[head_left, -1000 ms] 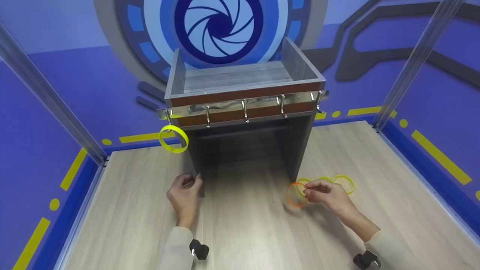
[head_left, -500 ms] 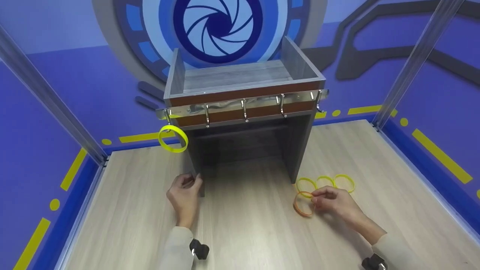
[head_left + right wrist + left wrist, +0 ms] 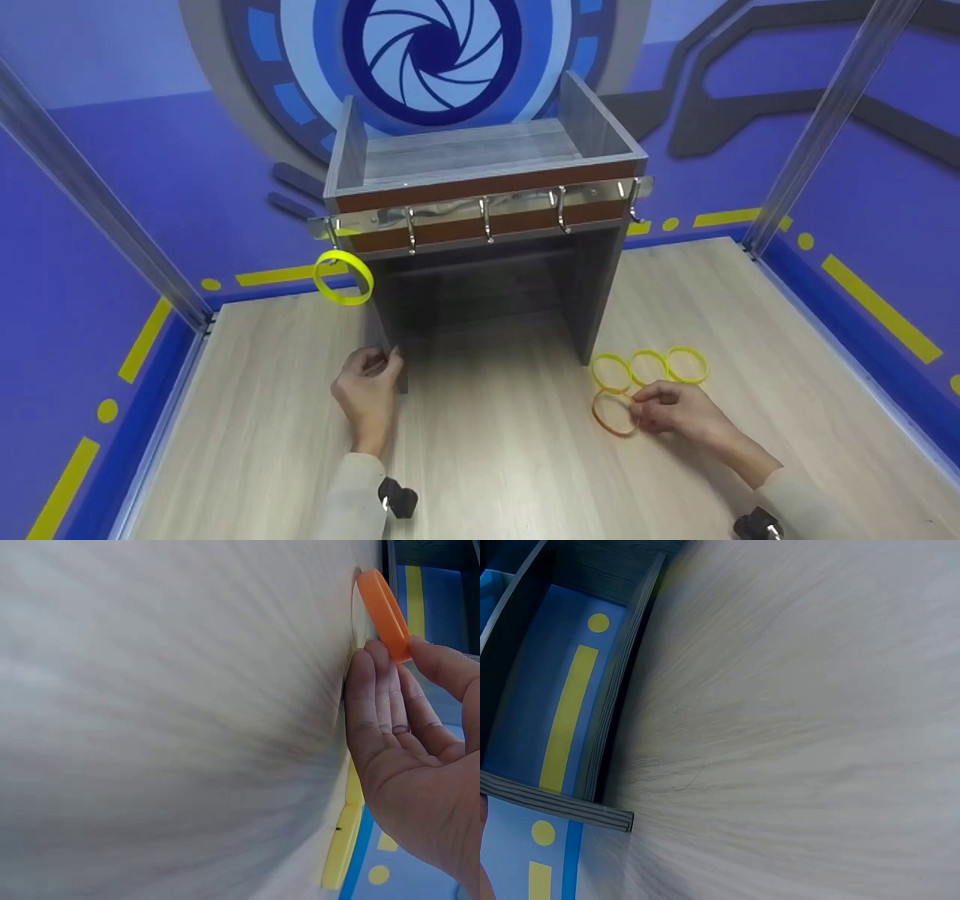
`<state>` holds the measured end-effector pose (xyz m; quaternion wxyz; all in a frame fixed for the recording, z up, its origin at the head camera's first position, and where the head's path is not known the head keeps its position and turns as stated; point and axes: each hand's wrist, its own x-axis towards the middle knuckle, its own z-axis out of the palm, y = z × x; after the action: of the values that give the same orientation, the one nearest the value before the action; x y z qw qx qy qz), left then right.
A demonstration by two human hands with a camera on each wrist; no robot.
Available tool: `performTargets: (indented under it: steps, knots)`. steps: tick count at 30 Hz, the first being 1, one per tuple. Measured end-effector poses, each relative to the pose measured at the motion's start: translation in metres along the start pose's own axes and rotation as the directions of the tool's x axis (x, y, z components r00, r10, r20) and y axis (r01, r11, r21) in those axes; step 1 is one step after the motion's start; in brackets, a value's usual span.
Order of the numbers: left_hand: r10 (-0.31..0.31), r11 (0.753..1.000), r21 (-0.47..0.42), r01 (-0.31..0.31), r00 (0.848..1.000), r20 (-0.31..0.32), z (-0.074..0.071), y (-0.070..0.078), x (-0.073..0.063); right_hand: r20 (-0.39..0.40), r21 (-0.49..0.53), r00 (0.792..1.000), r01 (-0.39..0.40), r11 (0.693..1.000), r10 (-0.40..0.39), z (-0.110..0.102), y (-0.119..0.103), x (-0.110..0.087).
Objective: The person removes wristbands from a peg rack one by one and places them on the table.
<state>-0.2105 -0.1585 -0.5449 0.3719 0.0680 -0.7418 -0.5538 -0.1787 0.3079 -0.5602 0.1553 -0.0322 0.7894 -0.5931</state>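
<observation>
Light, level pinch seems best on the thin orange plastic-looking ring [image 3: 384, 611], to avoid nudging three thin yellow rings [image 3: 667, 367] just beyond it on the pale wood-grain worktop [image 3: 495, 465]. Right hand [image 3: 679, 409]: grip pinches the ring's right edge; rest juts left of fingertips. Left hand [image 3: 367, 397] seemingly pinches the grey wood-look stand [image 3: 472, 154], low on its left leg.

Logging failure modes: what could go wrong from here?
The orange ring, pinched at one edge by the right hand, may slip. It's close to the yellow rings and could nudge them. The left hand holds the shelf: a jolt could shake the hanging yellow ring off its hook.
</observation>
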Motion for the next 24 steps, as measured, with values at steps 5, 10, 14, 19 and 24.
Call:
performTargets:
  steps: [5, 10, 14, 19, 24]
  knots:
    - [0.003, 1.000, 0.004, -0.003, 1.000, -0.005, 0.000, -0.001, 0.000, -0.009, -0.024, 1.000, -0.031, 0.999, 0.030, -0.002, 0.000, 0.000]
    - [0.006, 1.000, -0.019, -0.007, 1.000, -0.005, 0.001, 0.000, 0.001, 0.009, 0.008, 1.000, -0.017, 1.000, 0.017, -0.006, 0.002, -0.001]
    - [-0.003, 0.999, -0.046, 0.003, 1.000, 0.002, 0.001, 0.000, 0.001, 0.004, 0.001, 1.000, -0.016, 1.000, 0.016, -0.010, 0.003, -0.002]
    - [-0.016, 0.999, -0.037, 0.016, 1.000, 0.008, 0.001, 0.000, 0.002, -0.010, -0.041, 1.000, -0.018, 0.999, 0.018, -0.012, 0.005, -0.003]
    - [-0.025, 0.999, -0.025, 0.025, 1.000, 0.004, 0.000, -0.001, 0.001, -0.048, -0.049, 0.998, -0.037, 0.998, 0.034, -0.012, 0.005, -0.003]
